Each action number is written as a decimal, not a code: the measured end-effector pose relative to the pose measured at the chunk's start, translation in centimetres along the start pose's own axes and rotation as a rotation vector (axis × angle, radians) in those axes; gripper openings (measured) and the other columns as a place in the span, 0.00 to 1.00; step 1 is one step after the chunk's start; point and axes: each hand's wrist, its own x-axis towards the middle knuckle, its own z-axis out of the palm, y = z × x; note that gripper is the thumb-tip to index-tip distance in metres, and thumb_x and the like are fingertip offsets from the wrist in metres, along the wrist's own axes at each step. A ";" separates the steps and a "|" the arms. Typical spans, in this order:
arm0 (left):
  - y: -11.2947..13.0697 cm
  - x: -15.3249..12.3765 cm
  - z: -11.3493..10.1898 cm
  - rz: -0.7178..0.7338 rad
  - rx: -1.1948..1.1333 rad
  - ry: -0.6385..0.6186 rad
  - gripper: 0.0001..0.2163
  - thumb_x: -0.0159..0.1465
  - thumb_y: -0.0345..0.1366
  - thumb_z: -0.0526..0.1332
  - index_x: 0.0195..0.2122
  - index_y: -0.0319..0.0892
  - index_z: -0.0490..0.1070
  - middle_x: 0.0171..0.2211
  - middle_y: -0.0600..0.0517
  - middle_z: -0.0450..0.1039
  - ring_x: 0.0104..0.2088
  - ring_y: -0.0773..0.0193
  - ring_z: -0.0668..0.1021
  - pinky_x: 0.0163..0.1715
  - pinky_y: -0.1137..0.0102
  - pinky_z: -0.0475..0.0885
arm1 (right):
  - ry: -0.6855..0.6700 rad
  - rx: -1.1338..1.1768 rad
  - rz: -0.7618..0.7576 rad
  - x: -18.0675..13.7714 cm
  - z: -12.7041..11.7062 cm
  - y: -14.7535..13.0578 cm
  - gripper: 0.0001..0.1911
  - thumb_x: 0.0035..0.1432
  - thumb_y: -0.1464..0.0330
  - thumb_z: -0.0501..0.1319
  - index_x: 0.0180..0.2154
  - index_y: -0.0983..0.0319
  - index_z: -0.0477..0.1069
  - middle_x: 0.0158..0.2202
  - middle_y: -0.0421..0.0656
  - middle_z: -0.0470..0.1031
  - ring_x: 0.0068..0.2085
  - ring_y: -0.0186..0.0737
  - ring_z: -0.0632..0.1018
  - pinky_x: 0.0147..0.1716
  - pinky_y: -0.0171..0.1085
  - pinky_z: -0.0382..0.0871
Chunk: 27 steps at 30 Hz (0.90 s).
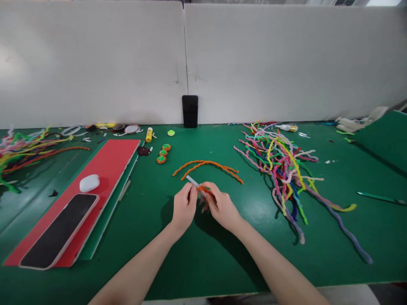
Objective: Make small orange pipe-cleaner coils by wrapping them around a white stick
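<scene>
My left hand (184, 206) is closed on a narrow whitish strip (192, 181) that sticks out up and to the left. Close against it, my right hand (223, 206) pinches an orange pipe cleaner (205, 190), which seems to meet the strip between the fingertips. Fingers partly hide where the two touch. Just beyond both hands, a pair of curved orange pipe cleaners (210, 162) lies on the green table (210, 142). Three small orange coils with green tops (163, 153) sit in a row farther left.
On the right spreads a loose heap of coloured pipe cleaners (286, 169), with another bunch (28, 150) at far left. A red board (111, 159) carries a phone (60, 228) and a white case (89, 183). A black phone (190, 111) leans on the white partition (254, 63).
</scene>
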 end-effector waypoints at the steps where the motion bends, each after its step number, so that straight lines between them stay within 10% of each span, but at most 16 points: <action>1: -0.1 0.1 0.0 -0.024 -0.014 -0.003 0.13 0.61 0.37 0.48 0.20 0.42 0.56 0.16 0.57 0.59 0.18 0.71 0.62 0.21 0.75 0.56 | -0.004 0.042 0.011 0.0 0.1 0.0 0.11 0.62 0.65 0.47 0.45 0.58 0.59 0.26 0.40 0.70 0.21 0.34 0.74 0.23 0.33 0.68; 27: -0.5 0.5 0.0 -0.066 -0.046 -0.108 0.12 0.62 0.39 0.48 0.23 0.42 0.59 0.17 0.57 0.60 0.17 0.70 0.63 0.20 0.75 0.55 | 0.101 0.119 0.011 0.2 0.1 0.1 0.13 0.61 0.64 0.49 0.44 0.58 0.65 0.27 0.41 0.70 0.20 0.32 0.72 0.21 0.33 0.67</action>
